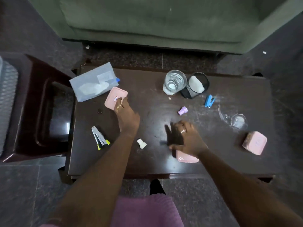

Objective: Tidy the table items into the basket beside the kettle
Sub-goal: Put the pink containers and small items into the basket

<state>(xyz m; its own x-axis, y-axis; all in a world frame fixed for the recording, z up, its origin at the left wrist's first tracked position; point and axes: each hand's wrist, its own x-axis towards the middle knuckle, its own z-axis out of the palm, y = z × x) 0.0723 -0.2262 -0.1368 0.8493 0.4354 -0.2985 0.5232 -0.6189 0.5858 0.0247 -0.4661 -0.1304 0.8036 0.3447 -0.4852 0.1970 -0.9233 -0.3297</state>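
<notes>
Currently: both hands over the desk (147, 167), no item visibly lifted. Positions are referenced to the glass (174, 81).

Far nearer than the glass, at the desk's front edge, a flat pink piece (188, 158) lies partly under the right hand (188, 138). That grip is wide, fingers spread and motion-blurred, holding nothing.

- White stamp (141, 143) and stapler (100, 138): nearer and left of the glass.
- Pink box (255, 145): nearer and right of it.
- Left hand (127, 115): fingertips on the pink lid (114, 99), left of the glass. Cannot tell whether that grip has closed on the lid's edge; the thumb is hidden.
- Purple cap (182, 110) and blue stapler (209, 101): just in front of the glass.
- Mesh cup (195, 85): right beside the glass; contact unclear.
- Clear pouch (93, 84): well left of it.

Risks: a sweep of the spread right hand could push the flat pink piece off the front edge. A reach for the small items could tip the glass; whether it holds liquid is hard to tell.

Unseen: basket and kettle not identifiable. A grey ribbed object (6, 99) is cut off at the left border.
</notes>
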